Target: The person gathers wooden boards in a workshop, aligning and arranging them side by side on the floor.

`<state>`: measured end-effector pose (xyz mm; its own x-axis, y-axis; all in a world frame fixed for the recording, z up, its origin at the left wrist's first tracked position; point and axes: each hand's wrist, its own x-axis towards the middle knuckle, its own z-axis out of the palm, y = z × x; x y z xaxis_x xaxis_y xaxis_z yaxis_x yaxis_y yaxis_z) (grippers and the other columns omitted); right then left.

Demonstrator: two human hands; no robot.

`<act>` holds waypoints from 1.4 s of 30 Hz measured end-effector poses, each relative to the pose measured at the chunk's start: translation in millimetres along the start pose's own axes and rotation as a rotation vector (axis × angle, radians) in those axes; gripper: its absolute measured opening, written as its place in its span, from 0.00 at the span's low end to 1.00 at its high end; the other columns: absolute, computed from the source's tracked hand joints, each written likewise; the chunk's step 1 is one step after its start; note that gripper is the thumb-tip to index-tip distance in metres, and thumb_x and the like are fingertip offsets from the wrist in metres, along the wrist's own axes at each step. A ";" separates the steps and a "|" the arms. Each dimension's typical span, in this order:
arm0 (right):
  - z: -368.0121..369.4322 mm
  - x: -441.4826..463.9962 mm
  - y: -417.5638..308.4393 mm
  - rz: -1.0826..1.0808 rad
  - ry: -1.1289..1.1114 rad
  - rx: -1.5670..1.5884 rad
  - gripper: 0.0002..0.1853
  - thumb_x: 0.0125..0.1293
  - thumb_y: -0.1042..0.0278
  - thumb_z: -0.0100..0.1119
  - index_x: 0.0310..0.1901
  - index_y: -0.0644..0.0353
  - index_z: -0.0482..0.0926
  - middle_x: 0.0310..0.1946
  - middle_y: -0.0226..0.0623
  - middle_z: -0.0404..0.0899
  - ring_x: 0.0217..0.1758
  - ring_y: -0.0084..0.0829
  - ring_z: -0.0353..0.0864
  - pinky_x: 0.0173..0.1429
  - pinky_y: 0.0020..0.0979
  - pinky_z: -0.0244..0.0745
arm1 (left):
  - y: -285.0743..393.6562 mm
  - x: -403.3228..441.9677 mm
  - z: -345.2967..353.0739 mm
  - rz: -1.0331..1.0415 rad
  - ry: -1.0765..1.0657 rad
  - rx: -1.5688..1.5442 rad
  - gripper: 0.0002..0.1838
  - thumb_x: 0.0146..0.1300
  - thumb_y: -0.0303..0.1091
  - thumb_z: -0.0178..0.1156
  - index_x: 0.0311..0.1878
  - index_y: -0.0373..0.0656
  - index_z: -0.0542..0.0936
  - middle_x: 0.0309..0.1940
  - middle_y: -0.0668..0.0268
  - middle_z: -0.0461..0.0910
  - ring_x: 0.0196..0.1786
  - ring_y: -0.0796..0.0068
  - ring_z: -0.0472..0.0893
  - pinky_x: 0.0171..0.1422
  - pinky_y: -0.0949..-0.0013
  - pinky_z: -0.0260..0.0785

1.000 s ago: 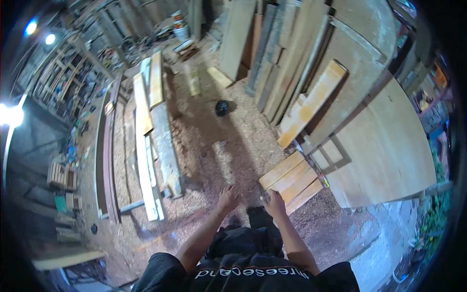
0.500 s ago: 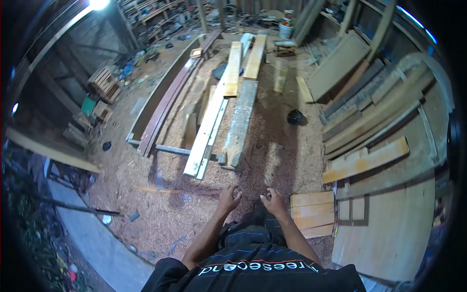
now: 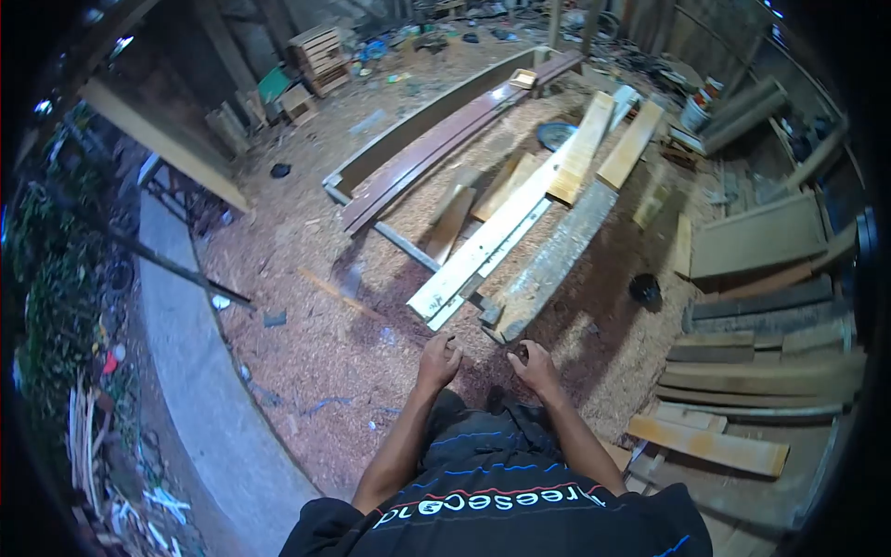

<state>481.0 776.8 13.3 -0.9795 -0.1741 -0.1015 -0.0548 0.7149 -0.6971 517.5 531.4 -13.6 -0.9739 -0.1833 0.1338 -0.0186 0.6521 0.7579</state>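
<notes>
My left hand [image 3: 438, 362] and right hand [image 3: 534, 365] are positioned in front of my waist, at about equal height and apart from each other. On both hands, the fingers are loosely curled and the thumb stands away from the index finger; both grips are slack and free. The thumbs face inward.

The workpieces are directly ahead. The white board [image 3: 492, 251] runs away from me, its near end just beyond my left hand. The grey plank [image 3: 557, 265] lies beside it on the right, its near end just ahead of my right hand. I cannot tell the depth of the gap between fingertips and plank. One yellow board [image 3: 583, 158] rests over the far part of the white board; a second yellow plank [image 3: 631, 147] lies at the far end of the grey one.

To the left, a maroon beam [image 3: 436, 158] runs in roughly the same direction. A dark round basin [image 3: 554, 136] sits between beam and white board. A black bundle [image 3: 644, 291] lies on the shavings-covered floor [image 3: 306, 353], right of the grey plank.
</notes>
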 end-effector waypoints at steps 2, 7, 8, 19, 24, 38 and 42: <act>10.6 17.3 -3.5 -0.076 -0.080 -0.039 0.22 0.61 0.56 0.65 0.51 0.62 0.77 0.44 0.52 0.80 0.49 0.52 0.80 0.52 0.45 0.75 | -7.9 5.3 -5.8 -0.052 0.042 -0.035 0.18 0.58 0.35 0.65 0.49 0.36 0.80 0.46 0.50 0.80 0.52 0.49 0.79 0.59 0.56 0.70; 46.4 52.5 -39.2 -0.112 -0.092 -0.032 0.21 0.60 0.58 0.67 0.48 0.66 0.78 0.40 0.53 0.81 0.46 0.53 0.80 0.51 0.45 0.75 | -34.5 26.8 -28.8 -0.118 0.094 -0.029 0.19 0.57 0.38 0.64 0.49 0.38 0.79 0.46 0.50 0.80 0.51 0.48 0.78 0.59 0.54 0.69; 56.4 58.3 -47.4 -0.134 -0.092 -0.027 0.21 0.60 0.58 0.66 0.48 0.67 0.78 0.40 0.54 0.81 0.45 0.53 0.80 0.51 0.44 0.76 | -41.8 31.7 -36.5 -0.128 0.087 -0.023 0.19 0.57 0.38 0.64 0.49 0.38 0.79 0.46 0.50 0.80 0.51 0.48 0.78 0.59 0.54 0.69; 181.8 136.4 -160.6 0.041 0.093 -0.097 0.20 0.60 0.57 0.66 0.46 0.65 0.79 0.36 0.51 0.82 0.40 0.50 0.83 0.46 0.44 0.77 | -165.3 137.8 -177.8 -0.004 -0.064 -0.001 0.19 0.58 0.38 0.65 0.50 0.40 0.79 0.48 0.51 0.80 0.54 0.48 0.77 0.61 0.52 0.68; 197.1 158.1 -203.9 0.161 0.179 -0.089 0.22 0.60 0.56 0.66 0.47 0.66 0.79 0.34 0.51 0.82 0.39 0.50 0.83 0.45 0.46 0.77 | -202.4 201.6 -220.7 0.088 -0.087 0.022 0.19 0.58 0.38 0.65 0.50 0.40 0.79 0.47 0.50 0.80 0.53 0.47 0.77 0.60 0.52 0.68; 207.0 273.7 -191.3 0.397 0.259 -0.035 0.24 0.60 0.58 0.65 0.54 0.63 0.75 0.37 0.49 0.81 0.44 0.51 0.81 0.48 0.47 0.75 | -232.9 344.7 -169.9 0.058 -0.366 -0.011 0.20 0.59 0.40 0.65 0.51 0.39 0.79 0.48 0.50 0.80 0.54 0.49 0.78 0.58 0.52 0.69; 229.3 333.1 -152.3 0.493 0.148 -0.004 0.23 0.60 0.61 0.63 0.54 0.65 0.74 0.38 0.52 0.81 0.45 0.54 0.81 0.49 0.48 0.76 | -254.3 392.6 -134.1 0.073 -0.479 0.072 0.20 0.59 0.37 0.65 0.52 0.37 0.78 0.48 0.48 0.80 0.55 0.47 0.77 0.61 0.55 0.68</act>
<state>207.5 454.6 -77.1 -0.9061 0.2819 -0.3156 0.4199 0.6908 -0.5886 170.2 195.0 -68.2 -0.9674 0.2130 -0.1370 0.0543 0.7028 0.7093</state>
